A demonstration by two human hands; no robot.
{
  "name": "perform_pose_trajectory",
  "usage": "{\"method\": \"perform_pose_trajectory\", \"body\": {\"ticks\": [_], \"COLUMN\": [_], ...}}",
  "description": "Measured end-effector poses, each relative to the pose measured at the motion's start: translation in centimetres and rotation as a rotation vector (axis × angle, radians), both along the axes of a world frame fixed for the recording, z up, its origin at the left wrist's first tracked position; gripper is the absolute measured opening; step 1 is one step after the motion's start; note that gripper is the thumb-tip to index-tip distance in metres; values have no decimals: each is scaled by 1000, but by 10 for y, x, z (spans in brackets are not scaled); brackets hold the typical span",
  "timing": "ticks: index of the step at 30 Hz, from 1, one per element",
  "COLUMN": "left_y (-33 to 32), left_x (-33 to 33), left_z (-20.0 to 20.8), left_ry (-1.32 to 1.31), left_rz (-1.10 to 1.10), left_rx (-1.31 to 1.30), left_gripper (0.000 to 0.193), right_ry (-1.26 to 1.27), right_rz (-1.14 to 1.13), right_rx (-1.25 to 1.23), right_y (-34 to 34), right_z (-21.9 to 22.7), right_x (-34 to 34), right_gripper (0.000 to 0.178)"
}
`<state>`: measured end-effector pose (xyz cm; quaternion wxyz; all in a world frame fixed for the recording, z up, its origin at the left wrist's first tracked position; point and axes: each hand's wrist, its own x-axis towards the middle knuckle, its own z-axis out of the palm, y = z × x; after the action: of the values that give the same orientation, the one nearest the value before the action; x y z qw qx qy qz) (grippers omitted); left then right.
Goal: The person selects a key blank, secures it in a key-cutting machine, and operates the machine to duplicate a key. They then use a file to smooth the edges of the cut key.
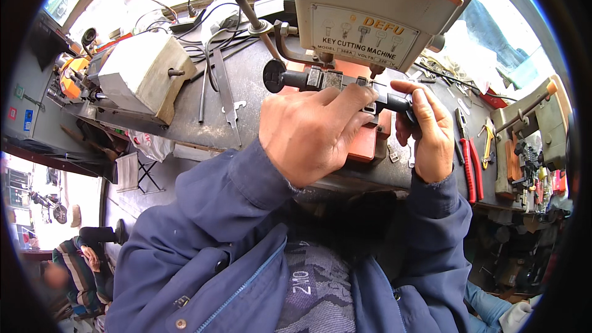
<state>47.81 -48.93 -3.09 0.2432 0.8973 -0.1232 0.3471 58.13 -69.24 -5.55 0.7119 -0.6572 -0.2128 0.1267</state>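
Note:
A key cutting machine (370,6), grey with an orange top, stands in front of me on the bench. Under its head is a metal clamp carriage (333,80) with a round black knob (273,76) at its left end. My left hand (314,126) is closed at the carriage, thumb and fingers pressed together near the clamp jaws. What they pinch is hidden. My right hand (430,126) curls round the black clamp knob (398,103) at the carriage's right end. Below the carriage, my left hand partly covers the orange base (364,145).
A flat file (226,89) and black cables lie left of the machine, beside another grey machine (145,74). Red-handled pliers (472,166) rest at the right, near a further machine (536,135). The bench's front edge runs below my hands. Someone sits at the lower left.

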Motion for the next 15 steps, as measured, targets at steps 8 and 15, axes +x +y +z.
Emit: {"method": "perform_pose_trajectory", "body": {"ticks": [8, 15], "left_y": [11, 12], "left_x": [5, -11], "left_z": [-7, -4], "left_ry": [-201, -141], "left_rz": [-108, -85], "left_rx": [-140, -286], "left_gripper": [24, 24], "right_ry": [-335, -851], "right_rz": [-77, -79], "right_rx": [-71, -224], "right_y": [3, 13], "right_z": [4, 15], "right_x": [-6, -9], "right_gripper": [34, 45]}}
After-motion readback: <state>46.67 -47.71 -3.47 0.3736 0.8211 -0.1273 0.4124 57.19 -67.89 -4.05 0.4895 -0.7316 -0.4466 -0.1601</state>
